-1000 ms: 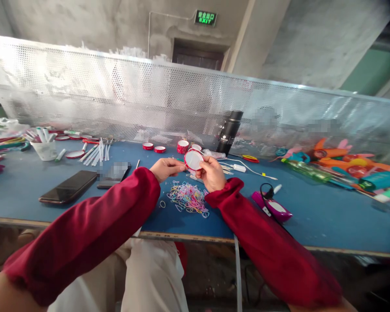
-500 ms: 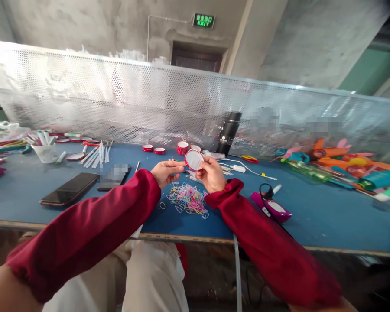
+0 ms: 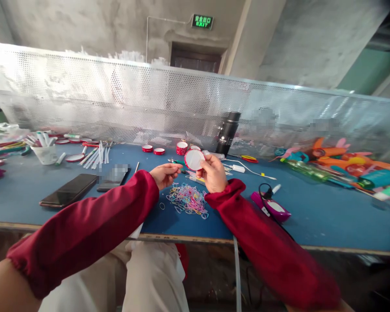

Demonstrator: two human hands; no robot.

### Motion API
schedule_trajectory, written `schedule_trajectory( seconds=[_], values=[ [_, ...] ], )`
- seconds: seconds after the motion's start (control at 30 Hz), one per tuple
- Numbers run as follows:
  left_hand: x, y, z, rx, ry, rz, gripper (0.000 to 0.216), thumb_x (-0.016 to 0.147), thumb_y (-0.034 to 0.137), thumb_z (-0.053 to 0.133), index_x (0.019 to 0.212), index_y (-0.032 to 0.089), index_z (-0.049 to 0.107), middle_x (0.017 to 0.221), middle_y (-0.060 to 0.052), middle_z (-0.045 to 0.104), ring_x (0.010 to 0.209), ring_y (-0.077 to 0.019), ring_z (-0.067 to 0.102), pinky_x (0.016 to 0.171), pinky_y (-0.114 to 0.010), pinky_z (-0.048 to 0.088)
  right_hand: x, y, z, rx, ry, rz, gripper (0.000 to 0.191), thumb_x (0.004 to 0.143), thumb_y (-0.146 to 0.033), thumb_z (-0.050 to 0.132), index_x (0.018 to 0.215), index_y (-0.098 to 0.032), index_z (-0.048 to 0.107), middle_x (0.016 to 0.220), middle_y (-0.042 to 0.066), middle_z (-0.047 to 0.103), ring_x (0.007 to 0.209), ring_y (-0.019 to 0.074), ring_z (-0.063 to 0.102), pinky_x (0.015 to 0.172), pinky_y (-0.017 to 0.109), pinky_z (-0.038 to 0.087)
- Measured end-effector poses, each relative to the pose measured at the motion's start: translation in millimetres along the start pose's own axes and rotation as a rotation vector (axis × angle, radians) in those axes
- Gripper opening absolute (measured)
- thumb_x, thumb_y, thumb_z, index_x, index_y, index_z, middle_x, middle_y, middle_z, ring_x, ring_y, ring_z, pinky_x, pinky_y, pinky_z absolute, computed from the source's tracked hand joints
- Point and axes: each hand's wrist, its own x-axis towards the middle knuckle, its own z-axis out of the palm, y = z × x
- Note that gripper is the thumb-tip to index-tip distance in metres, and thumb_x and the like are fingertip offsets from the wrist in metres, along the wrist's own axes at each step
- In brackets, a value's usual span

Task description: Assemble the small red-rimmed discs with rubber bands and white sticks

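Observation:
My right hand (image 3: 213,174) pinches a small toy drum (image 3: 193,160) with a white face and a red rim by its right edge, face tilted towards me. To the left of it my left hand (image 3: 165,176) has its thumb and fingers pinched together, apart from the drum's rim. Whatever may be between those fingertips is too small to make out. Below both hands a heap of coloured rubber bands (image 3: 189,200) lies on the blue table (image 3: 188,226). One loose band rests left of the heap.
Behind the hands stand more red-rimmed drums (image 3: 182,148) and a black thermos (image 3: 228,134). Two phones (image 3: 69,190) and a cup of markers (image 3: 44,154) lie to the left. A purple device (image 3: 274,210) with a cable and orange toys (image 3: 341,160) are on the right.
My left hand has drawn back slightly left and down from the drum's edge, its fingers more curled. The drum stays in my right hand at nearly the same spot.

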Motion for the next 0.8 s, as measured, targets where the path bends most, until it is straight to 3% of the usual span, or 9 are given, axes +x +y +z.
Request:
schedule_trajectory(
  seconds=[0.13,0.27,0.37,0.5,0.63,0.8],
  values=[
    [1,-3,2,0.16,0.15,0.209,0.016,0.076,0.027,0.075,0.087,0.016,0.072,0.08,-0.004,0.068,0.062,-0.0052,0.058,0.048,-0.013,0.039,-3,2,2,-0.135,-0.01,-0.058,0.019,0.076,-0.033,0.067,0.084,-0.024,0.052,0.056,-0.006,0.057,0.04,0.01,0.052,0.036,0.022,0.041],
    [1,7,-1,0.29,0.237,0.431,0.028,0.072,0.031,0.077,0.098,0.02,0.074,0.094,-0.004,0.072,0.075,-0.0089,0.062,0.061,-0.019,0.045,-3,7,2,-0.211,-0.023,-0.063,0.018,0.075,-0.033,0.066,0.081,-0.023,0.052,0.055,-0.006,0.057,0.038,0.0098,0.052,0.035,0.021,0.04],
    [0,14,-4,0.471,0.184,0.551,0.03,0.07,0.026,0.078,0.098,0.018,0.075,0.096,-0.005,0.073,0.078,-0.0113,0.062,0.071,-0.025,0.048,-2,8,2,-0.212,-0.037,-0.031,0.019,0.074,-0.034,0.066,0.083,-0.022,0.054,0.054,-0.007,0.057,0.037,0.0093,0.051,0.034,0.02,0.04],
    [-2,17,-5,0.712,0.013,0.677,0.031,0.068,0.022,0.079,0.099,0.017,0.075,0.102,-0.007,0.072,0.094,-0.0163,0.064,0.085,-0.03,0.05,-2,7,2,-0.185,-0.052,0.033,0.025,0.072,-0.034,0.067,0.091,-0.02,0.057,0.055,-0.007,0.059,0.037,0.0094,0.051,0.033,0.02,0.039],
    [-6,19,-4,0.782,-0.057,0.704,0.035,0.071,0.026,0.078,0.104,0.018,0.073,0.107,-0.009,0.071,0.099,-0.0176,0.064,0.083,-0.03,0.051,-3,7,1,-0.13,-0.049,0.058,0.034,0.071,-0.033,0.068,0.101,-0.019,0.059,0.057,-0.006,0.06,0.037,0.009,0.051,0.033,0.02,0.04],
    [-8,20,-3,0.809,-0.075,0.68,0.041,0.068,0.027,0.08,0.107,0.017,0.072,0.109,-0.01,0.07,0.098,-0.0186,0.065,0.077,-0.028,0.052,-1,7,0,-0.106,-0.064,0.079,0.029,0.069,-0.033,0.07,0.093,-0.019,0.061,0.055,-0.006,0.059,0.035,0.0078,0.048,0.033,0.02,0.037]
  ],
)
